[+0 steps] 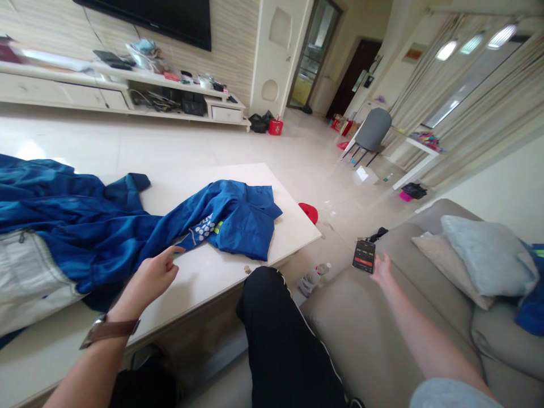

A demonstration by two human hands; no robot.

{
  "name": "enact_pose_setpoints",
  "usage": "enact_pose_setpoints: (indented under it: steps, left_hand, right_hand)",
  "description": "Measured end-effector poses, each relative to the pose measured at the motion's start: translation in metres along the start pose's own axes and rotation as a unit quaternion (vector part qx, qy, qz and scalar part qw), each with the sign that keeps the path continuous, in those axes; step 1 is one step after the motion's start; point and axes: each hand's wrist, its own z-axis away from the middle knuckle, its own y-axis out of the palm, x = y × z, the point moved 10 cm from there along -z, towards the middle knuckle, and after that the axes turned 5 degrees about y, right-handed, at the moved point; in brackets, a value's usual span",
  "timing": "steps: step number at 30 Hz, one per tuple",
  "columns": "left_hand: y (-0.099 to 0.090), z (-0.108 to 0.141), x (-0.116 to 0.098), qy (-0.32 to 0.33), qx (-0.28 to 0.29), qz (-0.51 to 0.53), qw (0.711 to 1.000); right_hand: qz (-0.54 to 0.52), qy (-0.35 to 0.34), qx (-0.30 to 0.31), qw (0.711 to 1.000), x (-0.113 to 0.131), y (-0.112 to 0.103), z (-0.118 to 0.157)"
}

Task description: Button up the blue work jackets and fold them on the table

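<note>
Zero grip in left hand (151, 280), index extended at garment (106, 221) lying on worktop (289, 232); right hand (382, 267) clasps phone (364, 258) by one edge, face up, probably so timer (364, 253) is readable

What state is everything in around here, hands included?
Left hand, index finger extended
Right hand, holding the phone
Phone, screen lit
Blue clothing, rumpled on the white table
Television, screen dark
Hanging lamps, lit
Grey chair, standing upright
</note>
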Motion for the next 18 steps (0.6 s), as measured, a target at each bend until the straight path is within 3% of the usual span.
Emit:
enact_pose_setpoints:
  steps: [8,18]
  left_hand:
    - [0.0,0.0,-0.001,0.001,0.0,0.006,1.0]
    - [-0.002,0.001,0.002,-0.014,0.004,0.009,1.0]
  right_hand:
    - [0.004,0.011,-0.013,1.0,-0.002,-0.003,0.005]
    - [-0.009,0.022,-0.061,0.998,-0.004,-0.026,0.016]
